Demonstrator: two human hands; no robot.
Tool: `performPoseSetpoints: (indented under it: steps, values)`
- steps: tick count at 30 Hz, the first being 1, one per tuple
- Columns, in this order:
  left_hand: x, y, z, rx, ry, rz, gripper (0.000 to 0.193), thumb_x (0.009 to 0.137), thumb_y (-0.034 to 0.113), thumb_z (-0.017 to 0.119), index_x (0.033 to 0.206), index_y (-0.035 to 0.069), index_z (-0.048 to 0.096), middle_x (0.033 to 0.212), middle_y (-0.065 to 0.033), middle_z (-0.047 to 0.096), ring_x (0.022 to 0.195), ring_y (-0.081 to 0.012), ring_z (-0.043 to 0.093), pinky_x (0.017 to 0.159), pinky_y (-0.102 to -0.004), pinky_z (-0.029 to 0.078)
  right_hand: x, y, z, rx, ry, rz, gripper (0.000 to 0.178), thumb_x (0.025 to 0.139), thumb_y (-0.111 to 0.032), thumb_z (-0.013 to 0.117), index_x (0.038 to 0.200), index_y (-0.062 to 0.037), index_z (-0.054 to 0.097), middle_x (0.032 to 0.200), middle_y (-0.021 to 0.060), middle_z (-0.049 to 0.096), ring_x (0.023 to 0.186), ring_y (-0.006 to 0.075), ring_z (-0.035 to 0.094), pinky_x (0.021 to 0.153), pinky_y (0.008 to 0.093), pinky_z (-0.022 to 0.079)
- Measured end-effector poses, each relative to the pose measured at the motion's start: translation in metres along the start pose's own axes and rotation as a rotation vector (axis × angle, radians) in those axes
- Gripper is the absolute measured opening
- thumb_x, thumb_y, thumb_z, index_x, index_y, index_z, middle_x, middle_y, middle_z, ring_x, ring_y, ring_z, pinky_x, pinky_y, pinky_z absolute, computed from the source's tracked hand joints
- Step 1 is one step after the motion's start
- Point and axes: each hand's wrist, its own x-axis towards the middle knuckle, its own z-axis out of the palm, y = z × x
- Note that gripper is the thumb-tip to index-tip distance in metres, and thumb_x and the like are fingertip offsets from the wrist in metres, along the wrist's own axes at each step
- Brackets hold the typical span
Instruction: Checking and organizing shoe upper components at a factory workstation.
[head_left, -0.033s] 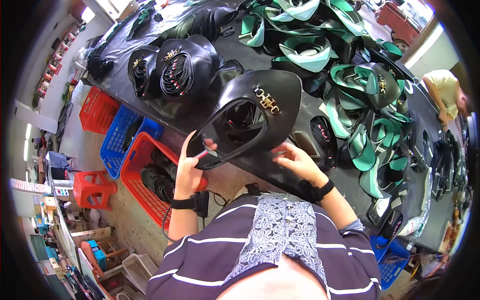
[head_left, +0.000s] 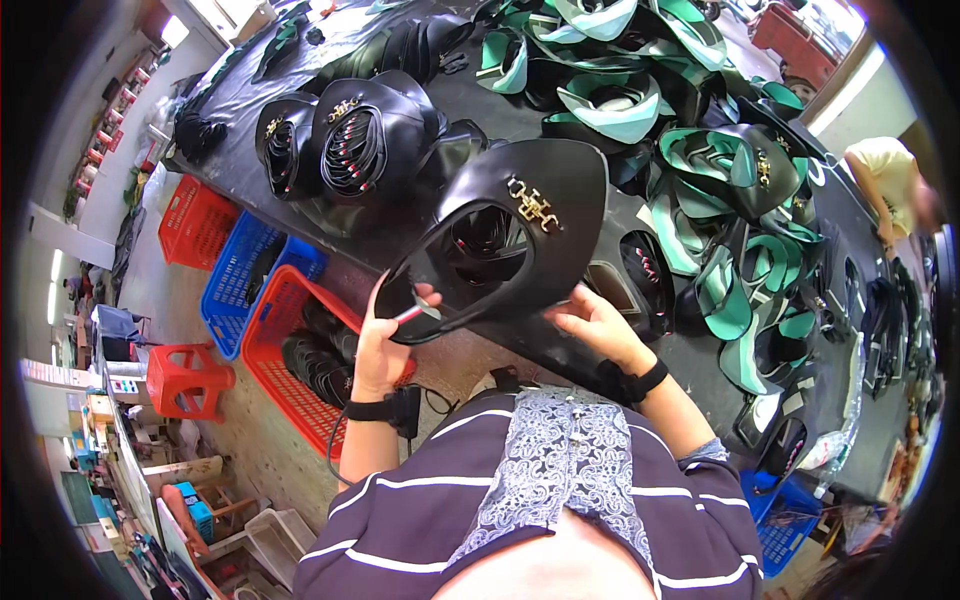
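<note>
A black shoe upper (head_left: 572, 205) with a gold chain-like ornament is held up before me, over the table edge. My left hand (head_left: 382, 335) pinches its narrow left end, thumb outside and fingertips showing through the opening. A small red and white strip (head_left: 410, 314) shows on the lining beside those fingertips. At the lower right edge of the upper, my right hand (head_left: 597, 322) grips with thumb and fingers; some fingertips are hidden behind it. Beyond the left part stand nested stacks of similar black uppers (head_left: 385, 110) with gold ornaments.
Uppers with green and pale linings (head_left: 612, 105) are heaped across the right of the dark table (head_left: 330, 222). On the floor at left are an orange-red basket (head_left: 290, 385) holding black pieces, a blue basket (head_left: 225, 305) and a red stool (head_left: 188, 380). A person (head_left: 885, 185) bends at far right.
The shoe upper has tilted very slightly, its tip shifting a little to the right. Both hands keep nearly the same places on it.
</note>
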Motion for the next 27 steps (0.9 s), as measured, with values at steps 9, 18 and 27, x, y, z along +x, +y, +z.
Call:
performPoseSetpoints:
  steps: [9,18,27]
  values:
    - [-0.016,-0.038,0.037,-0.704,-0.167,-0.446,0.064,0.070,0.040,0.045,0.118,-0.001,0.034,0.102,-0.0229,0.044,0.093,-0.0307,0.048,0.070,-0.0400,0.045,-0.041,-0.062,0.026,-0.179,-0.110,-0.504,0.035,0.074,-0.013,0.059,0.107,-0.0024,0.050,0.111,0.0111,0.049,0.103,0.0203,0.046,0.087,0.0319,0.036]
    - [-0.012,-0.071,0.063,-0.850,-0.373,-0.784,0.073,0.068,0.054,0.049,0.101,-0.009,0.036,0.082,-0.0176,0.044,0.061,-0.0221,0.049,0.041,-0.0242,0.040,-0.067,-0.055,0.022,-0.237,0.175,-0.492,0.032,0.076,-0.009,0.057,0.106,-0.0009,0.050,0.094,0.0077,0.053,0.087,0.0154,0.052,0.077,0.0276,0.041]
    - [-0.010,-0.106,0.073,-0.919,-0.570,-0.925,0.067,0.074,0.049,0.045,0.114,-0.003,0.035,0.079,-0.0193,0.045,0.058,-0.0214,0.050,0.034,-0.0208,0.039,-0.087,-0.056,0.013,-0.317,0.428,-0.461,0.033,0.075,-0.008,0.060,0.104,0.0036,0.050,0.076,0.0032,0.050,0.068,0.0092,0.047,0.065,0.0218,0.040]
